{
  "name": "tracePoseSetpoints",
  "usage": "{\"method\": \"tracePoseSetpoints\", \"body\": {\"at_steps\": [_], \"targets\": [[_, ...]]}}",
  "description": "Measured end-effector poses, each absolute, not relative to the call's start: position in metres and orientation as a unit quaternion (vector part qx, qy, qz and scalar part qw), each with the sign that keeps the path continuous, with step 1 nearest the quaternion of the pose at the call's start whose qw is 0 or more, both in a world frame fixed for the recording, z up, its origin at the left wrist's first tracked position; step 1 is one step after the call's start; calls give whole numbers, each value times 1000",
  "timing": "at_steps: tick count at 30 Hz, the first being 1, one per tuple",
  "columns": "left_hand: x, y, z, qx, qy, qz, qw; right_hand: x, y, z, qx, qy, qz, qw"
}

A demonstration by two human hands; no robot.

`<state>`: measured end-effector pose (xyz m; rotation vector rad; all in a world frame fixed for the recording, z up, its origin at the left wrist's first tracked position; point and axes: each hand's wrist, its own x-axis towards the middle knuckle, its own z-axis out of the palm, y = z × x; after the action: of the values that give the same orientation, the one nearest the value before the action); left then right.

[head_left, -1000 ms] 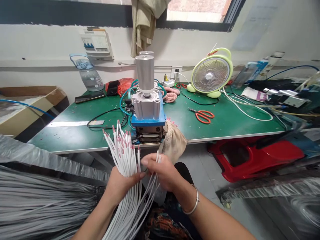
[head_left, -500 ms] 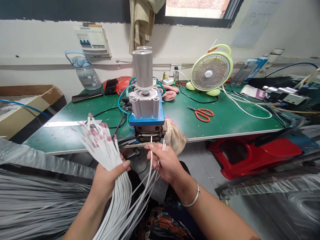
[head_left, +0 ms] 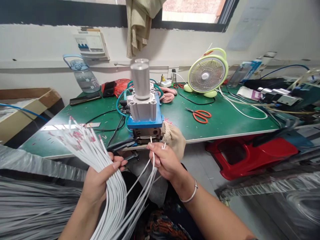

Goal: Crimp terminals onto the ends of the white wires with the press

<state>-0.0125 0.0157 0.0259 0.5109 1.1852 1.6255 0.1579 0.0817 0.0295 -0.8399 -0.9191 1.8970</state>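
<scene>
My wire bundle (head_left: 115, 190)'s swung further left of the press (head_left: 143, 111), left hand (head_left: 96, 183) wrapped round it, right hand (head_left: 166, 160) pinching one white wire (head_left: 151, 140) at the press's front, where a loose pinch could let it skew.

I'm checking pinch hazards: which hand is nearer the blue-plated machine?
Right. The right hand is just in front of the machine; the left hand is farther off, toward its left.

The person wears a thin, silvery bangle (head_left: 194, 192) on the right wrist (head_left: 182, 183) and dark clothing (head_left: 163, 224) patterned in orange.
</scene>
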Motion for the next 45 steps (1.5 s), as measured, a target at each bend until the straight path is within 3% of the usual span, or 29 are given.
{"method": "tracePoseSetpoints", "body": {"at_steps": [6,18,26,45], "targets": [[-3,13,17,311,504,637,493,165,62,17,-339,-480,748,308],[22,3,1,371,574,546,484,151,50,-3,-293,-256,850,354],[21,-2,-5,400,586,522,474,140,41,5,-219,-296,871,324],[18,-4,-21,352,584,573,455,138,32,-11,-278,-268,852,352]]}}
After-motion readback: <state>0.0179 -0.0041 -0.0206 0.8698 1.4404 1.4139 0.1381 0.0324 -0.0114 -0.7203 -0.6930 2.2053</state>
